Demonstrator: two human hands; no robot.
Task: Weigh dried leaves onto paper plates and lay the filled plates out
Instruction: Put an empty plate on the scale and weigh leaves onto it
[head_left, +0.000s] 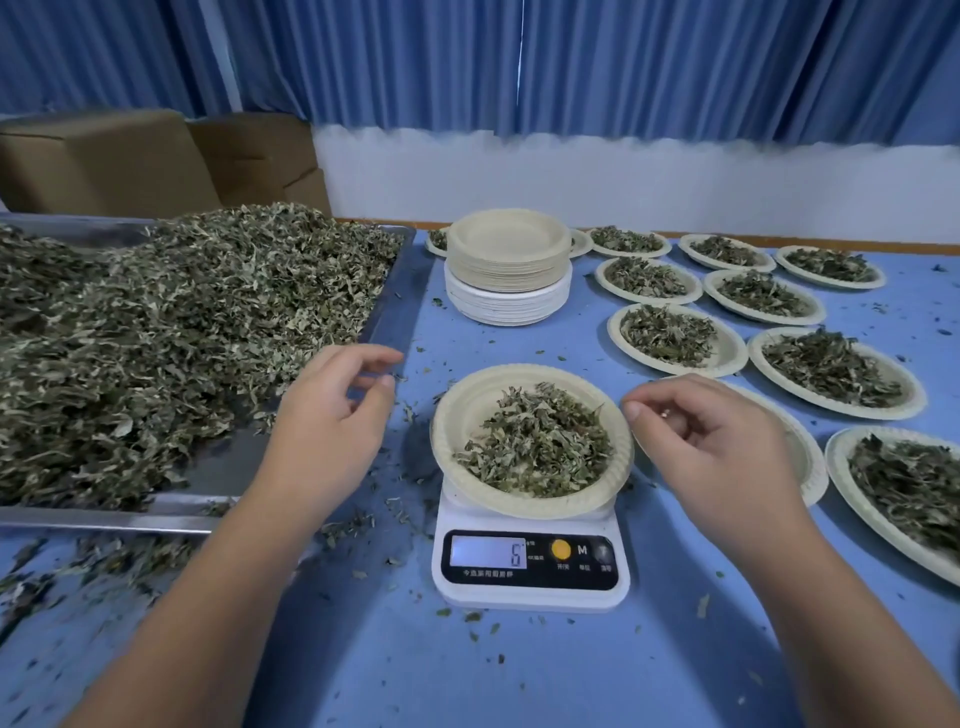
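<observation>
Currently one round paper plate (457, 415) of crinkled leaves (535, 447) sits on one white scale (530, 592), lower centre. Your left hand (332, 415) hovers loosely curled and holds nothing. Your right hand (711, 447) curls thumb to fingers; whether it pinches anything cannot be told. At least nine filled plates (730, 356) lie at right, and one metal tray (228, 462) at left.

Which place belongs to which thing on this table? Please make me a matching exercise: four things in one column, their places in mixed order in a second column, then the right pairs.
Things
1. metal tray
2. stack of empty plates
3. scale
4. filled plates

Places
A. laid out in rows, to the right of the scale
B. near the middle of the table, under a plate of leaves
C. at the left, heaped with dried leaves
D. beyond the scale, farther from the person

Pairs: 1-C, 2-D, 3-B, 4-A
</observation>
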